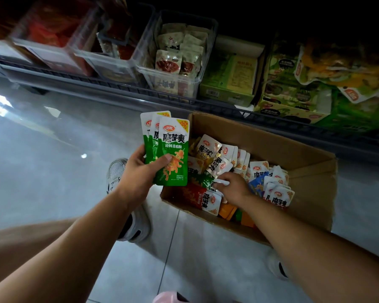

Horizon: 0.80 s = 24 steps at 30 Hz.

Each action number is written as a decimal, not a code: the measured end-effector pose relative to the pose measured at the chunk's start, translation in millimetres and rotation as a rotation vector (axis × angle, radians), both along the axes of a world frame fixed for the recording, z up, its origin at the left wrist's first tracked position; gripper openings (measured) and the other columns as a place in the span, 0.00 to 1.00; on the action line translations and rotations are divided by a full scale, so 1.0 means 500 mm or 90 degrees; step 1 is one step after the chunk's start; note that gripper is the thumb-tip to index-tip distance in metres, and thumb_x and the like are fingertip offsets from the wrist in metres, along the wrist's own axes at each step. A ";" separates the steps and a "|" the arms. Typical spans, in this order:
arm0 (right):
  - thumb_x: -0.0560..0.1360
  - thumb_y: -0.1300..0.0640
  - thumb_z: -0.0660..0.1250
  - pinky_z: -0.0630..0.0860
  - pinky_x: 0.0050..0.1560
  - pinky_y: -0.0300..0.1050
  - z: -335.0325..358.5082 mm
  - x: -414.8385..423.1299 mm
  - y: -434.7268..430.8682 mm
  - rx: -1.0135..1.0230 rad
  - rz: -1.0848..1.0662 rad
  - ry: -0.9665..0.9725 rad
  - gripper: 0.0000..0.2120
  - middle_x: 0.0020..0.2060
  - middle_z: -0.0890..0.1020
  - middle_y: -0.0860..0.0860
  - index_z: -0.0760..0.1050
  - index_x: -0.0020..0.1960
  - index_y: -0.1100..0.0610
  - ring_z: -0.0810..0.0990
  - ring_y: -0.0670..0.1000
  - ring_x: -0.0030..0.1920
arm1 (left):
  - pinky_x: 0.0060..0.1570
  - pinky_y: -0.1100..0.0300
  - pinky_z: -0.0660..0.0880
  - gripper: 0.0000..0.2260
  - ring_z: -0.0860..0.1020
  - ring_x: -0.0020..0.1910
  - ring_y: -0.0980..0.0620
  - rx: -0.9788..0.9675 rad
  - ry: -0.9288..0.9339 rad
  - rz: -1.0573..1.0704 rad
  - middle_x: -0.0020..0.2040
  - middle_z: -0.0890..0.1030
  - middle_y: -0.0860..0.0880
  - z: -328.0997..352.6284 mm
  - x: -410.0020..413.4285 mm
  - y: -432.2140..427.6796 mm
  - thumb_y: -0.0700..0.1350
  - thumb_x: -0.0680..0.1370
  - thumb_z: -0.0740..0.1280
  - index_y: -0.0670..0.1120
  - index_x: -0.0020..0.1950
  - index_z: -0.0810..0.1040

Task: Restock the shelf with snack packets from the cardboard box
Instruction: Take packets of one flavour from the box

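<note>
The left hand point(143, 171), left of frame centre, held three green packets point(173, 149) upright in a loose fan, with the thumb across the front face and the fingers behind. The right hand point(233, 189), just right of centre, was down inside the cardboard box point(311, 202). Its fingers curled onto the white end seal of a loose green packet point(206, 180) lying among the stock. The grip appeared to be a pinch, though the fingertips were partly hidden.

Assessment: the step in hand was gathering matching green packets.
- The loose packet should be lifted by its seal, clear of the red and white packets crowding it, so that none are dragged out.
- It should join the fan facing the same way and the same way up, with the thumb eased only enough to admit it.
- The fan was uneven and would be better squared before going to the shelf.

Each held packet was a flat glossy pouch. The top was white with a red logo, the lower part green with an orange picture, and one corner carried a yellow flash.

The box stood open on the floor, lower right of centre, holding mixed packets in disorder. The shelf point(96, 82) ran across the upper frame, well apart from both hands, and carried clear bins point(198, 68) and green cartons point(228, 92).
</note>
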State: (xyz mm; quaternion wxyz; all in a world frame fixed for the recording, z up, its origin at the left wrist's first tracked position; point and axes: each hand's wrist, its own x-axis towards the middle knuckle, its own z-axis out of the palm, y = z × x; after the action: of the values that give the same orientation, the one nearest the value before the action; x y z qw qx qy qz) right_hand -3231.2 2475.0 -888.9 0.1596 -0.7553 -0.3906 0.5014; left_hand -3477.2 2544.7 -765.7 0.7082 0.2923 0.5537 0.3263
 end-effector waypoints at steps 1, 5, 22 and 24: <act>0.79 0.56 0.70 0.71 0.50 0.43 0.007 0.013 -0.002 -0.004 -0.010 0.006 0.06 0.51 0.80 0.50 0.80 0.54 0.56 0.77 0.55 0.56 | 0.51 0.49 0.84 0.22 0.85 0.57 0.42 0.001 0.005 -0.005 0.59 0.85 0.44 0.001 0.000 -0.001 0.36 0.75 0.72 0.46 0.68 0.75; 0.81 0.55 0.66 0.71 0.39 0.43 0.054 0.073 -0.007 0.042 -0.017 -0.020 0.03 0.48 0.77 0.51 0.73 0.49 0.51 0.77 0.55 0.48 | 0.47 0.51 0.85 0.19 0.86 0.54 0.44 0.004 0.021 -0.024 0.58 0.86 0.45 0.011 0.007 0.001 0.34 0.77 0.71 0.46 0.66 0.76; 0.74 0.58 0.75 0.76 0.37 0.46 0.370 0.098 0.052 0.122 0.018 0.100 0.06 0.41 0.86 0.51 0.80 0.49 0.51 0.81 0.46 0.36 | 0.61 0.38 0.78 0.20 0.84 0.58 0.40 -0.026 -0.027 -0.191 0.59 0.85 0.43 0.073 0.109 -0.048 0.40 0.77 0.72 0.46 0.68 0.74; 0.75 0.57 0.74 0.75 0.33 0.42 0.370 0.083 0.052 0.138 -0.013 0.096 0.05 0.40 0.85 0.50 0.80 0.49 0.51 0.79 0.42 0.31 | 0.61 0.39 0.79 0.21 0.84 0.58 0.41 -0.013 -0.033 -0.208 0.60 0.85 0.44 0.079 0.112 -0.051 0.41 0.76 0.72 0.46 0.68 0.75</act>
State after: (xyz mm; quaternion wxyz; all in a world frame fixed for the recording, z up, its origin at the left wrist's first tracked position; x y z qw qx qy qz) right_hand -3189.9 2500.8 -704.0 0.2744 -0.6975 -0.4219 0.5100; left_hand -3421.2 2519.0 -726.4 0.7687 0.3627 0.4839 0.2083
